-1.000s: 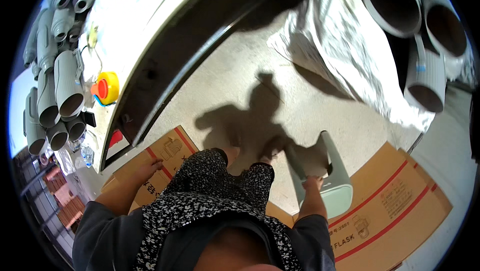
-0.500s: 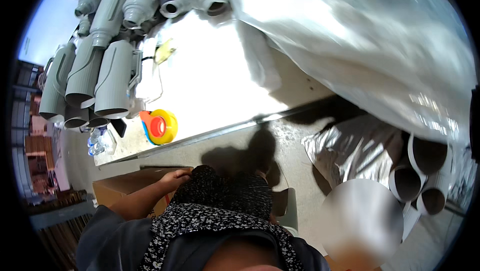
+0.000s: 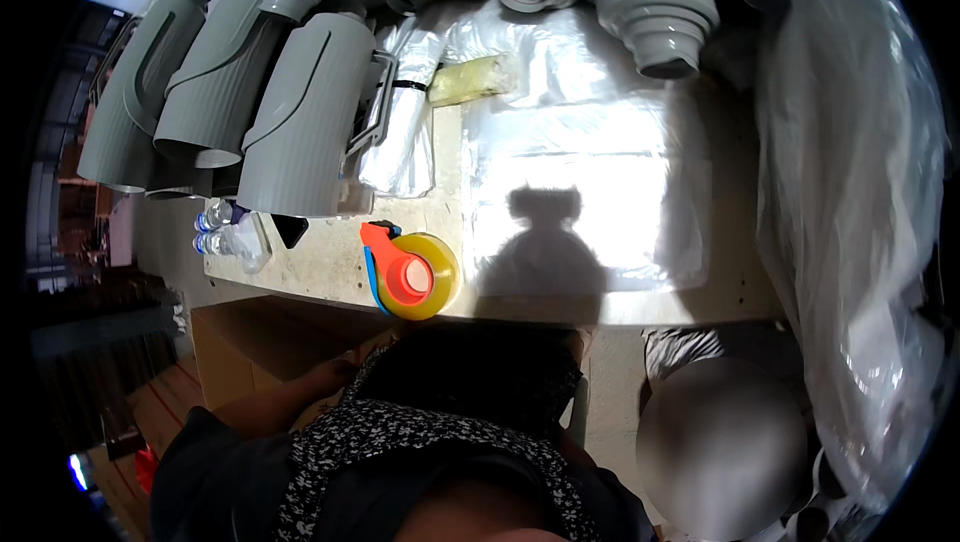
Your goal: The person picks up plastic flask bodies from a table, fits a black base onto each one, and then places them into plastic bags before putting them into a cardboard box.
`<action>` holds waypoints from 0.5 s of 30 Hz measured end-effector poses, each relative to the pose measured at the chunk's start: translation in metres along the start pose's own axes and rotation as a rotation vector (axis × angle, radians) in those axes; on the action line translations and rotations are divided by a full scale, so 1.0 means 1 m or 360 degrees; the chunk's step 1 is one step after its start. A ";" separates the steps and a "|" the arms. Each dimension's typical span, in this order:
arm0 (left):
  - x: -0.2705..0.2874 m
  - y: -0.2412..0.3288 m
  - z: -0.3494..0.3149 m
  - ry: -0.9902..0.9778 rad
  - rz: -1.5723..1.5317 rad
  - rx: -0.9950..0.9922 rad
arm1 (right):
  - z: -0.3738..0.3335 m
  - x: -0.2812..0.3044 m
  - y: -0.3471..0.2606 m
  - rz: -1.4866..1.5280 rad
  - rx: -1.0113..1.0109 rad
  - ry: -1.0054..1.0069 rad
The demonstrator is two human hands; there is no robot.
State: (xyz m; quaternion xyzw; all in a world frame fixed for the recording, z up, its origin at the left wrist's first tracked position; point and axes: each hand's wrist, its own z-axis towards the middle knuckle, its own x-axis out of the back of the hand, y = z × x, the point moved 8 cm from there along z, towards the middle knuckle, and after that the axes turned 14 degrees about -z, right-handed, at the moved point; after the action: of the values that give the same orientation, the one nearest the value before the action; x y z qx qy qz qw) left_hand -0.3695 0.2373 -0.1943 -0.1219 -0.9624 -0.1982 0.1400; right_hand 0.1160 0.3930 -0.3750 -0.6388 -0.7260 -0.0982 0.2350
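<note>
There's room over flat plastic [image 3: 610, 164]; blurred object [image 3: 722, 447] obstructs lower right.

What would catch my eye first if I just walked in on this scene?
Probably the glaring clear plastic in the middle of the table, with a dark shadow across its near part. Next comes the bright orange-and-yellow tape dispenser at the table's near edge, then the grey ribbed bottle casings piled at upper left. At lower right, a round grey thing looms, too blurred to make out.
</note>
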 end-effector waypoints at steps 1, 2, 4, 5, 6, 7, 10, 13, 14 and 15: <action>0.000 0.000 0.005 0.0012 -0.0017 0.0006 | 0.003 0.012 -0.003 -0.0003 0.0013 0.0024; -0.001 0.005 0.005 0.0027 -0.0036 0.0017 | 0.005 0.024 -0.005 0.0004 0.0035 0.0049; -0.006 0.039 0.001 0.0056 -0.0066 0.0135 | 0.003 0.052 -0.009 0.0016 0.0095 0.0110; -0.010 0.053 -0.006 0.0064 -0.0085 0.0193 | 0.000 0.071 -0.012 0.0023 0.0141 0.0147; -0.027 0.043 0.001 -0.0103 0.0165 0.0071 | -0.007 0.089 -0.014 0.0031 0.0189 0.0175; -0.041 0.047 0.001 -0.0227 0.0261 0.0049 | -0.013 0.111 -0.016 0.0045 0.0237 0.0216; -0.090 0.064 -0.009 -0.0543 0.0311 0.0129 | -0.045 0.181 -0.020 0.0064 0.0417 0.0350; -0.122 0.104 -0.027 -0.0841 0.0326 0.0138 | -0.078 0.239 -0.019 0.0134 0.0425 0.0337; -0.128 0.117 -0.036 -0.0921 0.0311 0.0136 | -0.085 0.253 -0.015 0.0181 0.0396 0.0310; -0.133 0.130 -0.045 -0.1002 0.0292 0.0130 | -0.093 0.268 -0.010 0.0224 0.0373 0.0290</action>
State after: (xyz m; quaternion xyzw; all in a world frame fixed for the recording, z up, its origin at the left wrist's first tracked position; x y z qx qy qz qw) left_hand -0.1977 0.3103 -0.1514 -0.2576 -0.9506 -0.0985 -0.1424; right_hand 0.1072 0.5859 -0.1672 -0.6448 -0.6615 -0.0537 0.3792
